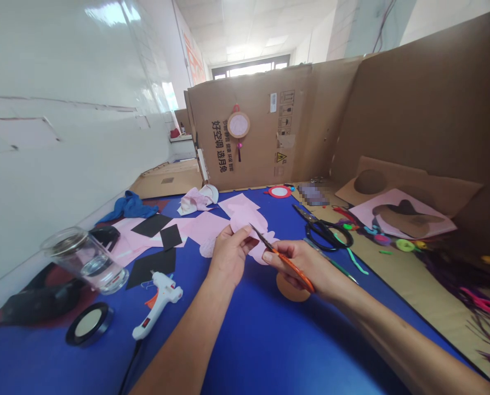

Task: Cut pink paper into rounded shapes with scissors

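Note:
Between the thumb and fingers of my left hand (231, 252) is a piece of pink paper (249, 217) with a rounded, curved edge. My right hand (300, 263) grips orange-handled scissors (288, 262), their dark blades pointing up and left at the paper, close to my left thumb. How far the blades are apart is hard to see. Below my right hand a tan cardboard disc (293, 289) lies on the blue table, partly covered. More pink paper (209, 227) lies flat behind my left hand.
At left are a glass of water (103, 269), a white glue gun (158, 302), a tape roll (89, 325) and black squares (152, 225). Black scissors (325, 230) and pipe cleaners (354, 255) lie at right. A cardboard wall (261, 153) with a round hanging ornament (239, 125) stands behind.

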`<action>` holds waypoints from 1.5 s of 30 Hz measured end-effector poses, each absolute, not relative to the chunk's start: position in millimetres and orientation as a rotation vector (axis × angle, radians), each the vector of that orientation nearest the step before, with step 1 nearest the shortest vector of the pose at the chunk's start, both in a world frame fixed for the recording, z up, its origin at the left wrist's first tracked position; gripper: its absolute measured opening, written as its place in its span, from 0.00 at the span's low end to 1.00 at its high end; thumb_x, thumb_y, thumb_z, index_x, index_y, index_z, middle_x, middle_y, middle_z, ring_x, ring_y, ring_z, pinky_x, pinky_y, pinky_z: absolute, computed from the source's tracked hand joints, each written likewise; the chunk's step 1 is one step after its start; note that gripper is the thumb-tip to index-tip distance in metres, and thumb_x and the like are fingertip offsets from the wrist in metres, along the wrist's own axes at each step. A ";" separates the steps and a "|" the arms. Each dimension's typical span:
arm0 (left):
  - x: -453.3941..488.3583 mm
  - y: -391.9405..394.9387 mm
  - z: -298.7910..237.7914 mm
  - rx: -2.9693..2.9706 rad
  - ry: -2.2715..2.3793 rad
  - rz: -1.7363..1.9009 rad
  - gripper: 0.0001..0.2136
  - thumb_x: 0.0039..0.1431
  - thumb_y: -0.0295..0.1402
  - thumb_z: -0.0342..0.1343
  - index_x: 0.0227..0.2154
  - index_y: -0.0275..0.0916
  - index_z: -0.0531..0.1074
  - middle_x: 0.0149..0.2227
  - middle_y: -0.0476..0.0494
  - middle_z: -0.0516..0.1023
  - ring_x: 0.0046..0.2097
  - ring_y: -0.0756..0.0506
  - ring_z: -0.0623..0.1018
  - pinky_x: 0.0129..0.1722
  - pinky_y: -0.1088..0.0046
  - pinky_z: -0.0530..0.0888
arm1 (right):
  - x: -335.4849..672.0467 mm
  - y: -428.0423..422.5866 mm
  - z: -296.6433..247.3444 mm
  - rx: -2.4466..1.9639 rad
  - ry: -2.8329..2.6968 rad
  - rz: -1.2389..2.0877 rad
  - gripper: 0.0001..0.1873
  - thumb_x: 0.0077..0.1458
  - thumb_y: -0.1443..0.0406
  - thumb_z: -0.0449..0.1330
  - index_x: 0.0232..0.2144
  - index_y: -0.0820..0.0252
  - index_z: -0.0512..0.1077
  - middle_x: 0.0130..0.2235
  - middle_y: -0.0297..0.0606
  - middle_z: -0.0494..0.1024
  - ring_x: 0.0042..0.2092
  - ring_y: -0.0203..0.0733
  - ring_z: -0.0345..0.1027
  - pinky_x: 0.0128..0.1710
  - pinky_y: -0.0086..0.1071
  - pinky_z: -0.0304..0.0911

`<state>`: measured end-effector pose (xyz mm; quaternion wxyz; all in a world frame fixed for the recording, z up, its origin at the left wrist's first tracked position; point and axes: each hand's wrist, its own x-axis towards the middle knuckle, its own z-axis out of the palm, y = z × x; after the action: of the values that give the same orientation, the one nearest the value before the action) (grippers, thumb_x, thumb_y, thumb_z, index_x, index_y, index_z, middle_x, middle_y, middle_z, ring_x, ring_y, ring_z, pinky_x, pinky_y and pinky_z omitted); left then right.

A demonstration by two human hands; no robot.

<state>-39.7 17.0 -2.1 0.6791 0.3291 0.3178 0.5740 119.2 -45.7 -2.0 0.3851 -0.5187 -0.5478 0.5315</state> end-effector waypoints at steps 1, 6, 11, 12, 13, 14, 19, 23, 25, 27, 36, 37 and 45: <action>-39.6 17.1 -2.6 0.737 0.710 1.290 0.13 0.41 0.28 0.74 0.29 0.37 0.76 0.33 0.44 0.84 0.34 0.46 0.81 0.39 0.69 0.77 | 119.0 -45.9 -1.9 -1.315 -1.391 1.358 0.28 0.47 0.45 0.75 0.26 0.56 0.66 0.16 0.22 0.62 0.17 0.28 0.49 0.15 0.24 0.44; -39.0 17.1 -3.3 0.721 0.703 1.290 0.13 0.42 0.28 0.74 0.28 0.37 0.76 0.32 0.45 0.83 0.34 0.47 0.81 0.39 0.69 0.76 | 119.0 -44.3 -8.6 -1.302 -1.378 1.374 0.29 0.48 0.43 0.74 0.27 0.56 0.66 0.16 0.22 0.63 0.17 0.29 0.51 0.14 0.24 0.46; -38.3 17.0 -3.4 0.727 0.675 1.287 0.14 0.41 0.28 0.75 0.30 0.37 0.77 0.33 0.45 0.84 0.35 0.47 0.81 0.40 0.69 0.77 | 118.8 -41.8 -15.3 -1.269 -1.362 1.403 0.28 0.50 0.41 0.72 0.29 0.56 0.68 0.17 0.22 0.65 0.16 0.28 0.51 0.14 0.23 0.48; -38.1 17.2 -3.8 0.730 0.671 1.287 0.14 0.41 0.28 0.75 0.30 0.37 0.77 0.33 0.45 0.84 0.36 0.47 0.81 0.41 0.69 0.77 | 118.7 -41.8 -15.5 -1.265 -1.357 1.407 0.28 0.50 0.41 0.72 0.29 0.56 0.68 0.17 0.22 0.65 0.16 0.28 0.51 0.14 0.22 0.48; -38.1 17.4 -4.2 0.731 0.668 1.289 0.14 0.41 0.28 0.75 0.31 0.37 0.77 0.33 0.45 0.84 0.36 0.46 0.82 0.41 0.69 0.77 | 118.5 -41.8 -15.4 -1.262 -1.352 1.409 0.28 0.49 0.41 0.72 0.29 0.56 0.68 0.17 0.22 0.65 0.16 0.28 0.51 0.14 0.23 0.47; -38.0 17.6 -4.5 0.731 0.666 1.290 0.14 0.41 0.28 0.75 0.31 0.37 0.77 0.33 0.45 0.84 0.37 0.46 0.82 0.42 0.68 0.77 | 118.3 -41.8 -15.2 -1.261 -1.349 1.412 0.29 0.49 0.41 0.72 0.29 0.56 0.68 0.17 0.22 0.65 0.16 0.28 0.50 0.14 0.23 0.47; -38.1 17.2 -4.5 0.723 0.667 1.289 0.14 0.41 0.28 0.74 0.32 0.37 0.78 0.33 0.45 0.84 0.36 0.46 0.82 0.40 0.69 0.77 | 118.1 -42.4 -12.7 -1.277 -1.344 1.412 0.29 0.49 0.42 0.73 0.29 0.56 0.68 0.17 0.22 0.64 0.15 0.27 0.50 0.14 0.23 0.46; -38.4 16.8 -4.1 0.721 0.666 1.285 0.14 0.41 0.28 0.74 0.31 0.37 0.78 0.33 0.45 0.84 0.36 0.47 0.81 0.41 0.70 0.76 | 118.0 -43.3 -9.9 -1.295 -1.356 1.392 0.28 0.49 0.42 0.73 0.29 0.56 0.68 0.16 0.21 0.63 0.16 0.28 0.50 0.14 0.23 0.45; -38.4 17.1 -4.4 0.722 0.666 1.284 0.14 0.41 0.28 0.74 0.31 0.37 0.78 0.33 0.45 0.84 0.36 0.47 0.81 0.41 0.69 0.76 | 117.9 -43.6 -9.2 -1.297 -1.363 1.386 0.28 0.49 0.43 0.73 0.28 0.56 0.67 0.16 0.22 0.63 0.16 0.28 0.49 0.14 0.23 0.44; -38.3 17.5 -4.7 0.722 0.671 1.283 0.13 0.41 0.28 0.74 0.31 0.37 0.78 0.33 0.45 0.84 0.36 0.47 0.81 0.41 0.69 0.76 | 117.9 -43.7 -9.0 -1.289 -1.366 1.384 0.28 0.50 0.42 0.73 0.28 0.56 0.67 0.16 0.22 0.63 0.16 0.28 0.49 0.14 0.23 0.44; -38.8 17.5 -5.6 0.709 0.674 1.286 0.13 0.40 0.28 0.75 0.29 0.37 0.76 0.32 0.46 0.83 0.36 0.47 0.81 0.42 0.68 0.76 | 117.3 -43.9 -7.2 -1.291 -1.366 1.372 0.28 0.48 0.43 0.74 0.27 0.56 0.67 0.15 0.22 0.61 0.16 0.28 0.49 0.14 0.24 0.43; -38.8 17.4 -5.8 0.709 0.673 1.286 0.13 0.40 0.28 0.75 0.28 0.37 0.76 0.32 0.46 0.83 0.36 0.47 0.81 0.42 0.68 0.76 | 117.3 -44.0 -6.9 -1.295 -1.365 1.373 0.28 0.48 0.43 0.74 0.27 0.56 0.67 0.15 0.22 0.61 0.16 0.28 0.49 0.14 0.24 0.43; -38.3 17.2 -4.3 0.712 0.680 1.286 0.14 0.40 0.28 0.74 0.29 0.37 0.77 0.32 0.46 0.83 0.35 0.47 0.81 0.41 0.68 0.76 | 117.6 -44.5 -7.4 -1.334 -1.362 1.377 0.27 0.48 0.43 0.73 0.27 0.56 0.68 0.15 0.22 0.63 0.16 0.29 0.50 0.14 0.24 0.45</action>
<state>-38.3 17.2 -4.3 0.6898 0.3182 0.3039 0.5750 117.6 -44.5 -7.4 0.3849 -0.5236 -0.5346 0.5403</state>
